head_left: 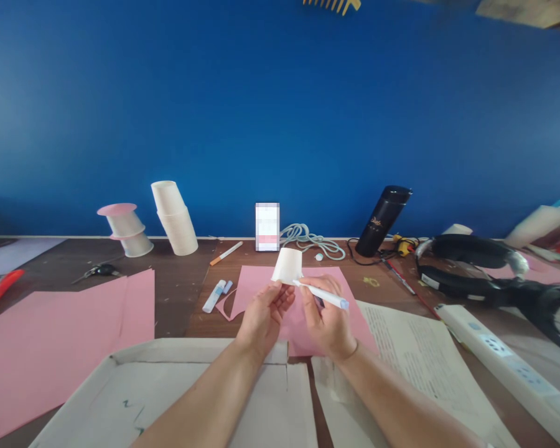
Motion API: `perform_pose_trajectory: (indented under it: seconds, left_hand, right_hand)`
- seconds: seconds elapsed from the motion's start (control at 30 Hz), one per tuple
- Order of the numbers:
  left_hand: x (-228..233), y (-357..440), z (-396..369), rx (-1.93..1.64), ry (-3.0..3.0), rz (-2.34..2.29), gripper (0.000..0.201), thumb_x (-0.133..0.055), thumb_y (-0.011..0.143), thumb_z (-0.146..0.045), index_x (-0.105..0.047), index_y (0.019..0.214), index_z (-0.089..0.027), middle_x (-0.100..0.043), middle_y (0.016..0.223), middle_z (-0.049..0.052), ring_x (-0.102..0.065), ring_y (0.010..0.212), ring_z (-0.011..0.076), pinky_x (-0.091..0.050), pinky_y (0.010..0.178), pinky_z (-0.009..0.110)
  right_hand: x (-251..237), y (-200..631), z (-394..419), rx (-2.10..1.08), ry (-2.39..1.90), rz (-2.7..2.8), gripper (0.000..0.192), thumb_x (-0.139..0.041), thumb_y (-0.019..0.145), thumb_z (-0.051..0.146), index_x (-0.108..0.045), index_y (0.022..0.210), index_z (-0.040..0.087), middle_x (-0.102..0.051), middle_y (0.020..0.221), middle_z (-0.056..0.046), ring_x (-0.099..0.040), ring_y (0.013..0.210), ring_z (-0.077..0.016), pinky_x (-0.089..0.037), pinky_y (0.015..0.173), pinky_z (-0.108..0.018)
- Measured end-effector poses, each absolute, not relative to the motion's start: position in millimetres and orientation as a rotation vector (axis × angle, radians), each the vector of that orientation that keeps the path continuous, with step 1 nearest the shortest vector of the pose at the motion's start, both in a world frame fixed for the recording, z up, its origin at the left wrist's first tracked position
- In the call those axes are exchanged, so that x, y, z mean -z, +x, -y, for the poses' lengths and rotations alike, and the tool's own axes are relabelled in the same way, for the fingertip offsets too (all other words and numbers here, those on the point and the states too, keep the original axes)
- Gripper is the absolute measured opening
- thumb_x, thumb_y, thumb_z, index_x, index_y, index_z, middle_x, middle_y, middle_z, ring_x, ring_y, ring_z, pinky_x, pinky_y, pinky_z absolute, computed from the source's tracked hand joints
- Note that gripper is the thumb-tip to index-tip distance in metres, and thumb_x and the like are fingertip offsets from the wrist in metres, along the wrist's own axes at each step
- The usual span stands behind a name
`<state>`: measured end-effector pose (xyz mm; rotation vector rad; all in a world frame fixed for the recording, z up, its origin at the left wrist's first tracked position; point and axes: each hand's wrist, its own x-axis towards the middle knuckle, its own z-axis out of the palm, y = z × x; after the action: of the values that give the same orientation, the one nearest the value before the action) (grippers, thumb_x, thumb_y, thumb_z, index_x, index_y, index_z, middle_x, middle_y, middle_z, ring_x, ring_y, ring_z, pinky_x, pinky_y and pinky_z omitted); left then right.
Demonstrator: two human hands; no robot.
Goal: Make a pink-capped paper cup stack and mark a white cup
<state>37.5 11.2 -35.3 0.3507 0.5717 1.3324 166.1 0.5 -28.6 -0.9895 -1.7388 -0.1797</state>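
Note:
In the middle of the head view my left hand (267, 311) grips a small white paper cup (288, 264) by its lower rim, the wide end down. My right hand (327, 317) is closed around a white marker (324, 294) with a pale blue end. The marker's tip is at the cup's lower right side; whether it touches cannot be made out. Both hands are above a pink sheet of paper (348, 280). Left of it lie a glue stick (214, 296) and a curved pink paper scrap (224, 306).
At the back stand stacked white cups (177, 227), two cups with pink discs (129, 233), a phone (267, 227) and a black flask (382, 221). A power strip (499, 354) and headphones (476, 274) lie right. An open white box (177, 386) is in front.

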Motion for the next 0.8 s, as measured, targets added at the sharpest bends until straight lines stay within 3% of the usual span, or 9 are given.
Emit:
perform_pose_trajectory:
  seconds: [0.8]
  left_hand:
    - [31.8, 37.5, -9.0, -1.306, 0.346, -0.602, 0.009, -0.058, 0.079, -0.011, -0.066, 0.075, -0.009, -0.068, 0.076, 0.008, -0.066, 0.075, 0.0140, -0.054, 0.075, 0.024]
  right_hand:
    - [24.7, 166.7, 0.6, 0.123, -0.963, 1.736, 0.016, -0.051, 0.087, 0.015, -0.056, 0.101, 0.019, -0.065, 0.089, -0.006, -0.060, 0.083, -0.0185, -0.045, 0.084, -0.040]
